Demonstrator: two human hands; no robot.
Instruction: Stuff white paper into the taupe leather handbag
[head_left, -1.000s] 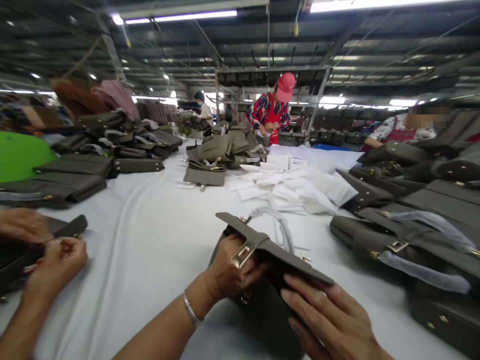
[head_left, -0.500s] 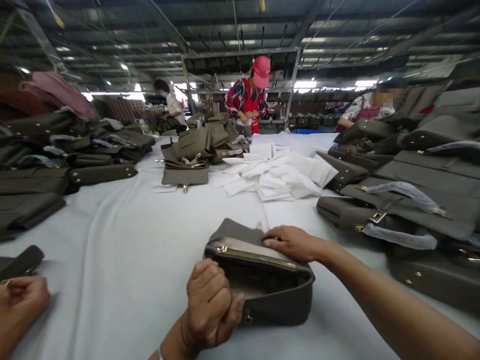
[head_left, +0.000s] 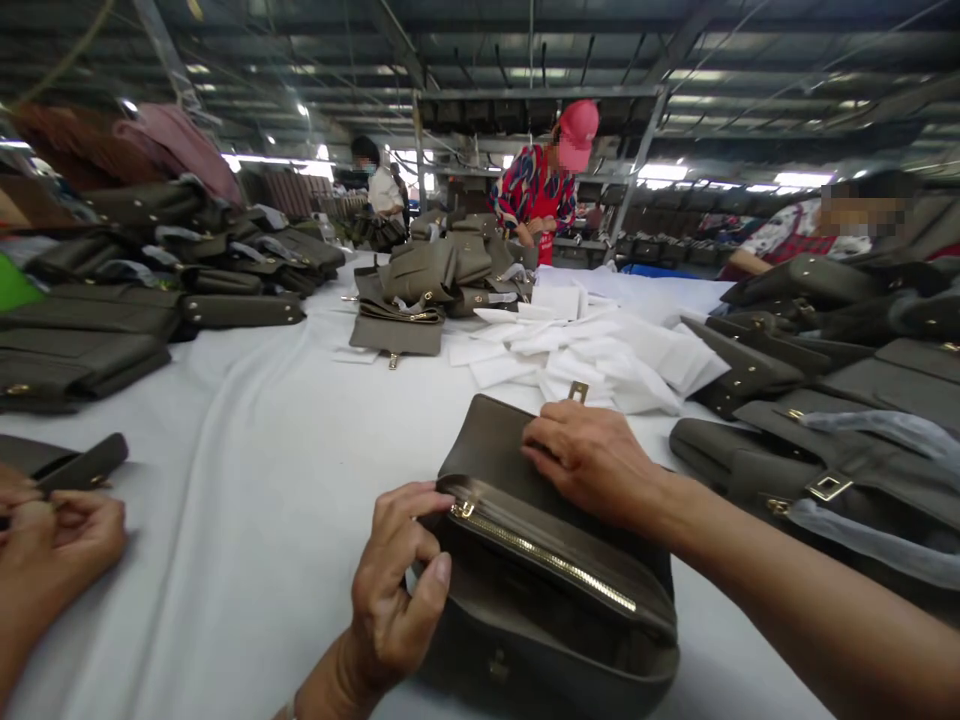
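Observation:
A dark olive handbag [head_left: 555,640] lies on the white-covered table in front of me, its mouth gaping and a gold zipper [head_left: 551,560] running along the back edge. Its flap [head_left: 487,440] is folded back, with a gold clasp plate [head_left: 577,392] at the far end. My left hand [head_left: 397,590] is at the bag's left corner. Its index fingertip touches beside the zipper pull [head_left: 463,507], and the thumb stands apart. Bent over the flap, my right hand [head_left: 589,465] grips it with the fingers pressed together; the fingertips are partly hidden.
White sheets [head_left: 592,345] lie heaped beyond the bag. More olive handbags are piled at left [head_left: 240,260], centre [head_left: 442,270] and right [head_left: 825,440]. A co-worker's hands [head_left: 67,540] handle a bag at the left edge. A person in a red cap [head_left: 577,135] stands across the table.
The handbag is nearer and lower in view, with its flap spread further back. My left hand has gone from a fist to loosened fingers at the zipper end. The view has swung left.

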